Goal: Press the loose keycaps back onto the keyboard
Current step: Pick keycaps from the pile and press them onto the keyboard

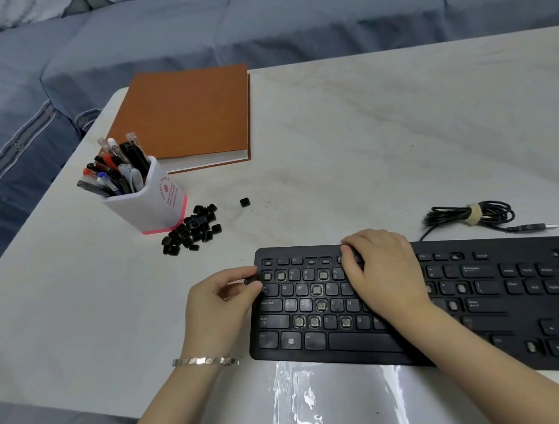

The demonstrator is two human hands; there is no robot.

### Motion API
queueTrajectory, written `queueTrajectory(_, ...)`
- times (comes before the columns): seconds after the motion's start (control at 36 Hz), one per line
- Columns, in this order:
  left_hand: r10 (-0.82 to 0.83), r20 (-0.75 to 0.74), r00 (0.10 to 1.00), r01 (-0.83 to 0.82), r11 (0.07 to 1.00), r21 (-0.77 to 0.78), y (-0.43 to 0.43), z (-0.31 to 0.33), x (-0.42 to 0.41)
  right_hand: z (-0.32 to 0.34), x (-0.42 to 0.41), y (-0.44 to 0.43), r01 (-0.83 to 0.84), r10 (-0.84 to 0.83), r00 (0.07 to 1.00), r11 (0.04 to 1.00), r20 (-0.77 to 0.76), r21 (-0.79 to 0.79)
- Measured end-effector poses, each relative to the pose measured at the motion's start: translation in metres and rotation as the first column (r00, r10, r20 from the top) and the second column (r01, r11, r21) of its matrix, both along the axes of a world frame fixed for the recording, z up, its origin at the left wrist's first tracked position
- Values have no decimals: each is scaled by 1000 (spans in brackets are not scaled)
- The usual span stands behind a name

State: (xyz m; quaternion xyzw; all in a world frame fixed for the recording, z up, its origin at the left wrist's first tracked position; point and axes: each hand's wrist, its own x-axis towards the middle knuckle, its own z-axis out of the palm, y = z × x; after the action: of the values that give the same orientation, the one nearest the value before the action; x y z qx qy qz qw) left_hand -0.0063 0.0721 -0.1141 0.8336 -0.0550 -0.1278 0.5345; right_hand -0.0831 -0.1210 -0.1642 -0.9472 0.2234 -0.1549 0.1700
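Since the black full-size keyboard (354, 355) sits in the lower right of the frame and runs off the right edge, its front edge ends up pretty near the front edge of the white marble-look table (365, 139), with a crinkly clear plastic bag (298, 399) lying in that strip. The table's left edge cuts diagonally from upper left down to the middle left. Crowded along it are a brown hardcover book (185, 119) and a white pen cup with a pink base (151, 201). The roomiest stretch is the upper right, behind the keyboard, where only a coiled black USB cable (477, 216) lies. Blue sofa cushions (258, 21) fill the top.

The heap of loose black keycaps (191, 229) is just beside the cup's base, up and left of both hands and apart from the keyboard, and one stray black keycap (244, 202) sits a bit right of the heap. The left hand (221, 302), with a silver bracelet (204, 361) on the wrist, pinches a small black keycap (251, 280) at the keyboard's left end. The right hand (381, 271) lies palm down on the keys, fingertips touching the function row. Several key spots show bare switches (316, 289).
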Motion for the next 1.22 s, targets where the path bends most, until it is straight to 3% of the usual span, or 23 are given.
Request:
queueTrajectory(0.28,-106,61,993,103,993,50,-11,-2,3,1,0,0,2,-2,1000,1000,14,14)
queueTrajectory(0.42,-230,200,952,189,961,203,-16,-7,7,2,0,1,6,-6,1000,999,14,37)
queueTrajectory(0.58,-373,241,896,294,905,307,-20,-17,14,3,-1,1,8,-9,1000,999,6,51)
queueTrajectory(0.86,-374,196,906,332,918,217,-21,-22,23,4,-1,1,5,-6,1000,999,0,46)
queueTrajectory(1.22,-441,203,874,379,881,283,-19,-22,23,3,-1,1,4,-3,1000,1000,-8,31)
